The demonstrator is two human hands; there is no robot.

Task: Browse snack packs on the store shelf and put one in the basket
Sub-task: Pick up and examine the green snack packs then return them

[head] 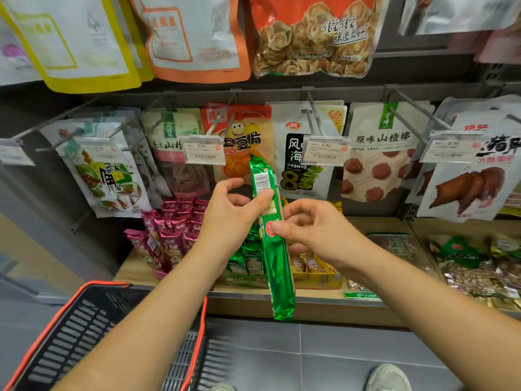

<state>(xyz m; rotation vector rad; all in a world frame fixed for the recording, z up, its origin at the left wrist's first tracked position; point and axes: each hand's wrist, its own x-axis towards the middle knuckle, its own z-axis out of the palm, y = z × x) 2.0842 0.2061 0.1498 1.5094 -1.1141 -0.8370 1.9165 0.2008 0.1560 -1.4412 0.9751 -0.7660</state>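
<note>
One long green foil snack pack (277,258), held upright, pinched by two hands, left hand (231,218) and right hand (310,230); one black basket (84,328) below

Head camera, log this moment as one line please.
left hand: holding green snack pack | right hand: pinching same pack | pack: upright, in front of shelf | basket: lower left, pack not in

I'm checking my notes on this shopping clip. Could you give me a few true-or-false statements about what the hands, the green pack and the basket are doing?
1. Both hands hold the long green snack pack. True: left hand, right hand.
2. The green pack already lies in the basket. False: it is held upright before the shelf.
3. The basket has an orange rim. True.
4. The pink packs hang from hooks. False: they stand on the lower shelf.
</note>
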